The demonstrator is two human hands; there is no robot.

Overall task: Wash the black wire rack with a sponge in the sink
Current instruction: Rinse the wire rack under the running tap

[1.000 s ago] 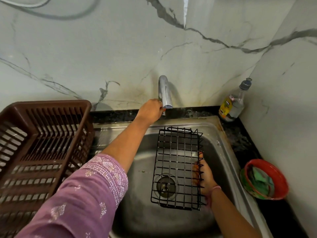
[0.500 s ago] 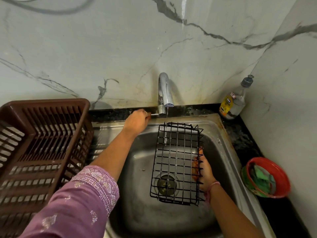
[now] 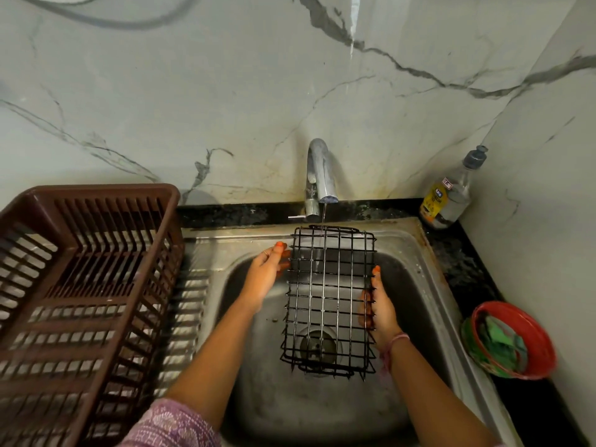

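Observation:
The black wire rack (image 3: 329,298) hangs over the steel sink (image 3: 416,262), tilted with its far end under the tap (image 3: 317,175). A thin stream of water runs from the spout onto the rack's far edge. My right hand (image 3: 379,304) grips the rack's right side, fingers curled through the wires. At the rack's left edge, near its far end, is my left hand (image 3: 267,272), fingers fairly straight and touching the wires. A green sponge (image 3: 498,340) lies in a red bowl (image 3: 541,337) on the counter to the right.
A brown plastic dish basket (image 3: 80,285) fills the drainboard on the left. A soap bottle (image 3: 448,195) stands in the back right corner against the marble wall. The sink drain (image 3: 317,345) lies under the rack's near end.
My left hand left the tap lever and came down to the rack's left edge. Water now runs from the spout. My right hand kept its hold on the rack.

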